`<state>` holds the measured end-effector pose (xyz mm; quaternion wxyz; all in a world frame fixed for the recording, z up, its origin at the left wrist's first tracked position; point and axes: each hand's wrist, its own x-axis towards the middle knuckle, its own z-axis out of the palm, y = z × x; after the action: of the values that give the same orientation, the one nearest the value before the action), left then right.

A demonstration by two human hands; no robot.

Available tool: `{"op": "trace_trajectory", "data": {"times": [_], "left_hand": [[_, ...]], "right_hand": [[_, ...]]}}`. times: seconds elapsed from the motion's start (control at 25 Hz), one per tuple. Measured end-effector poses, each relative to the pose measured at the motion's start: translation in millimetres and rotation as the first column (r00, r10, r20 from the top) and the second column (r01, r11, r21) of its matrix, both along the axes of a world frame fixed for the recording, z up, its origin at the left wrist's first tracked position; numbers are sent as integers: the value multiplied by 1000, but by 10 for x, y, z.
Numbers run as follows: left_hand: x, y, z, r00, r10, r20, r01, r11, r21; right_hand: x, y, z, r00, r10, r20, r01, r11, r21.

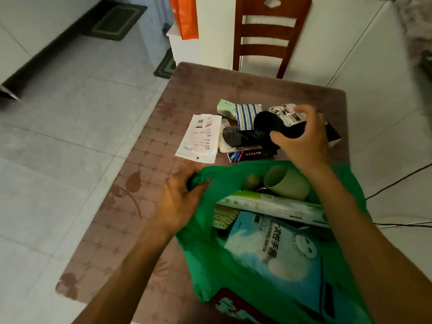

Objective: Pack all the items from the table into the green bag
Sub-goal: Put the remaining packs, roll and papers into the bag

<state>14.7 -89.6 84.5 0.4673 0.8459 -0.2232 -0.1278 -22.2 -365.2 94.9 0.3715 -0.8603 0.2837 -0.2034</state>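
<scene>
The green bag lies open on the table's near right part. My left hand grips its left handle and holds the mouth open. Inside lie a pale green cup, a long white-green box, a blue glove packet and a small patterned packet. Just beyond the bag, my right hand grips a black roll with a panda label. Still on the table are a white flat packet, a blue-striped cloth, a pale green box and a dark flat box.
The table has a brown patterned cover and a left edge over tiled floor. A wooden chair stands at the far side. An orange bag hangs beyond the table. Black cables run on the floor at the right.
</scene>
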Motion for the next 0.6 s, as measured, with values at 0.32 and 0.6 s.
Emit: {"op": "trace_trajectory", "data": {"times": [0.32,0.6], "left_hand": [[-55,-89,243,996,-92,-1,91,988,-122],[172,151,203,850,-280,-446,156,943,-296]], "right_hand": [[-1210,1321,-335,807,524,-272,-536,843,33],[-1011,1190,-231,840,483,-247,-486,872,52]]}}
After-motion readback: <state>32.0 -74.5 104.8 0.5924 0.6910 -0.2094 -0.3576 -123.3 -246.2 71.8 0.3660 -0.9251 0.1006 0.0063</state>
